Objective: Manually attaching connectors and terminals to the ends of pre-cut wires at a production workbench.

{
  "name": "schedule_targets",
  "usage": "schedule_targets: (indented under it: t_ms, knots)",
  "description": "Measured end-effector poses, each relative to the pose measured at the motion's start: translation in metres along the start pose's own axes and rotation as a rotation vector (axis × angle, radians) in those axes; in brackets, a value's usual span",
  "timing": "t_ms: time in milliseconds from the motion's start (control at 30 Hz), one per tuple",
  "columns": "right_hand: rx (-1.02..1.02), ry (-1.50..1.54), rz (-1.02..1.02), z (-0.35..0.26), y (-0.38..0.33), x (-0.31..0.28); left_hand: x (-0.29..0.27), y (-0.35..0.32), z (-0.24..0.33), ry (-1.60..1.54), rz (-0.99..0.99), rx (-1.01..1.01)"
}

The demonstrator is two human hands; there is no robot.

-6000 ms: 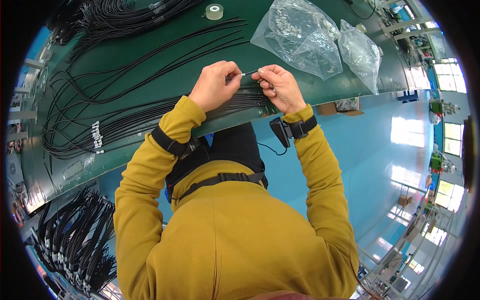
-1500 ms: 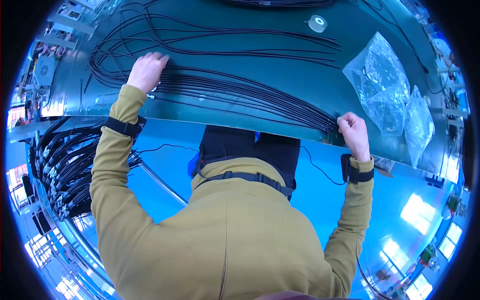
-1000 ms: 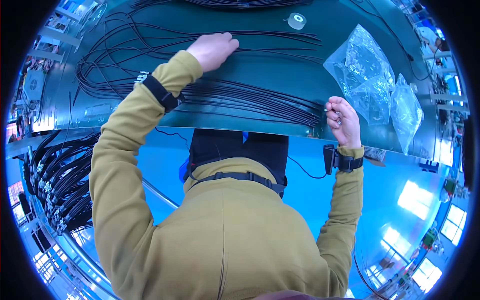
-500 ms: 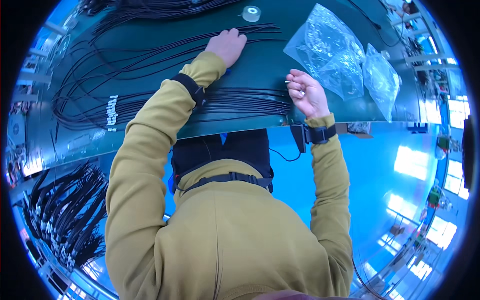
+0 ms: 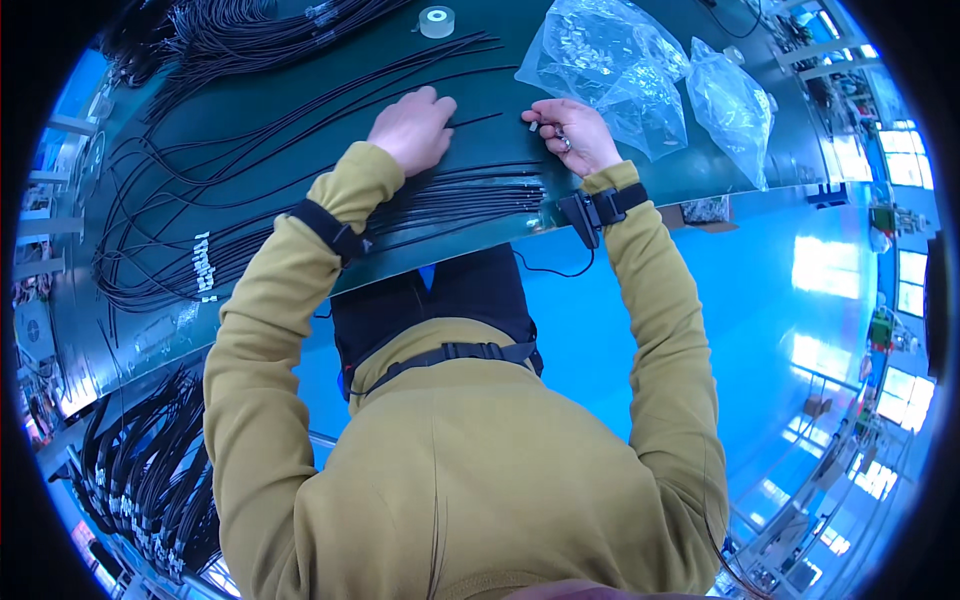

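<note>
Black cable (image 5: 477, 119) pinched by left hand (image 5: 413, 130), ending short of right hand (image 5: 577, 134) pinching connector (image 5: 533, 126).

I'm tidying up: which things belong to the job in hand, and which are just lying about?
Likely the job:
black cable at the left hand
small pale piece in the right hand
cable row
larger clear bag

Apparently just lying about:
tape roll
cardboard box

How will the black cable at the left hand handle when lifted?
The black cable is likely flexible but springy, since the cables beside it curve in wide bends. Lifting may tug others, as they cross at the left.
</note>
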State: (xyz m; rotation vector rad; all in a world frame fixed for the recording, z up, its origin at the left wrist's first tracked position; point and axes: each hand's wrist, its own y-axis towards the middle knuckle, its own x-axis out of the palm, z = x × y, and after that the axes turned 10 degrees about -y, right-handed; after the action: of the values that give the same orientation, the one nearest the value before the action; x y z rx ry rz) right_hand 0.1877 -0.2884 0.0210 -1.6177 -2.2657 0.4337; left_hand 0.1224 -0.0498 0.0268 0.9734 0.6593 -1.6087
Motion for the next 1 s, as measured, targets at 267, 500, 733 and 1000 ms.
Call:
schedule_targets:
  t_ms: [267,500,733,1000]
  knots:
    - [-0.123,-0.133,0.107,0.011,0.003,0.0,0.028,0.026,0.02,-0.054,0.076,0.076]
    - [-0.429,-0.787,0.246,0.017,0.008,-0.012,0.027,0.013,0.022,-0.258,0.085,0.034]
    - [-0.762,-1.333,0.153,0.016,0.003,-0.012,0.03,0.008,0.025,-0.294,0.103,0.043]
    - [-0.572,-0.997,-0.058,0.012,-0.007,-0.009,0.032,0.002,0.026,-0.325,0.171,0.105]
